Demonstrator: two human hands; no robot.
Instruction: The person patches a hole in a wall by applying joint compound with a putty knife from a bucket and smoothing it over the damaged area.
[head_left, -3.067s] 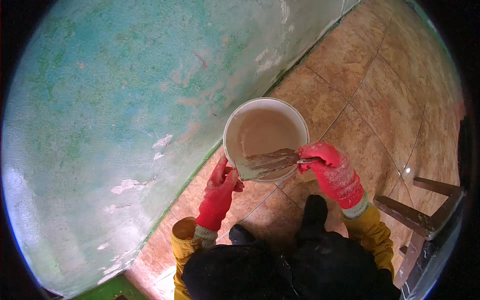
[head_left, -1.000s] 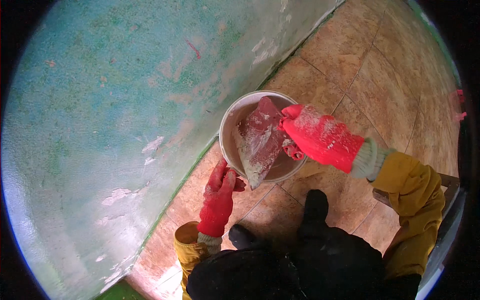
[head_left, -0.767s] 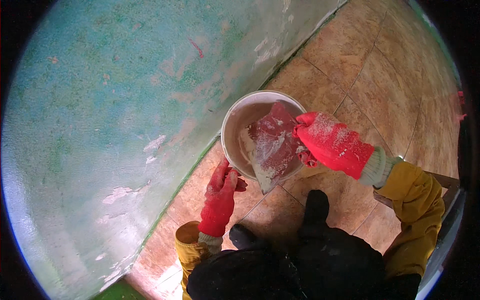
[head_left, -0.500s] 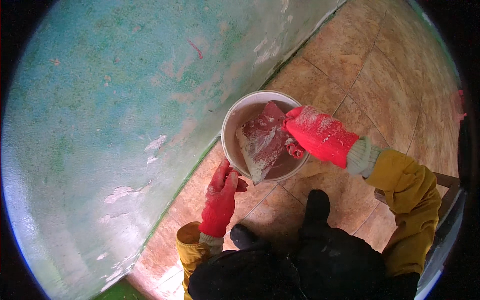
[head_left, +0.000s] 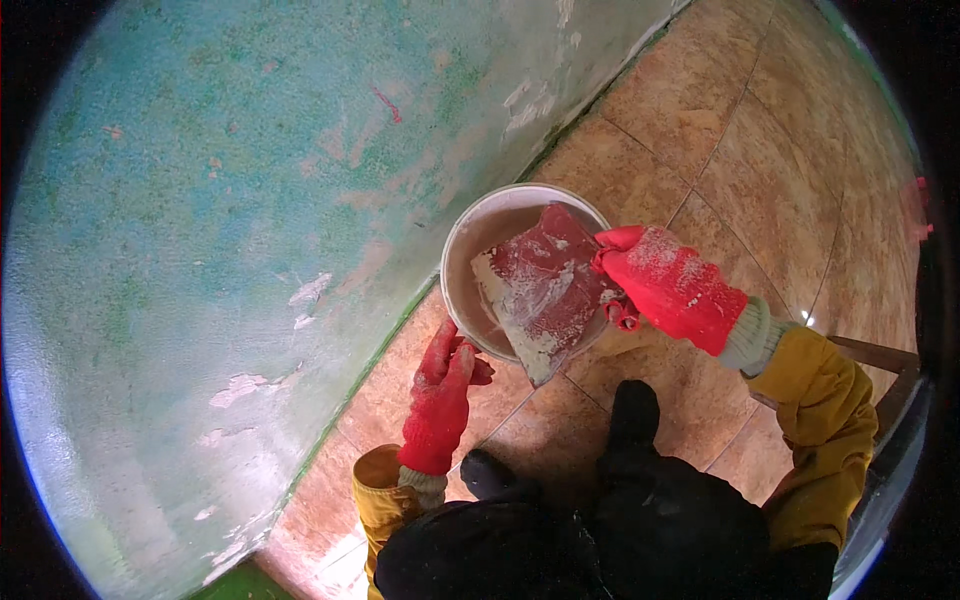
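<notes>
A white round bucket (head_left: 452,290) is below me, beside the foot of the wall. My left hand (head_left: 440,395), in a red glove, is at its near left side, with curled fingers against the rim and outer wall; some fingertips are hidden. My right hand (head_left: 675,285), in a dusty red glove, pinches a wide, flat red putty spreader (head_left: 550,275) at its right edge. The spreader is tilted over the bucket's mouth, its lower left edge coated with pale putty. One corner sticks out past the near rim. Much of the bucket's inside is hidden beneath the spreader.
A worn blue-green wall (head_left: 250,200) with flaking paint rises at the left. Brown tiled floor (head_left: 720,130) stretches away to the right. My dark shoes (head_left: 635,410) are just below the bucket. A dark frame (head_left: 895,395) stands at the right, partly behind my sleeve.
My right hand has moved right and slightly nearer with the spreader, whose flat face now shows more broadly. The left hand and the bucket are almost unchanged.
</notes>
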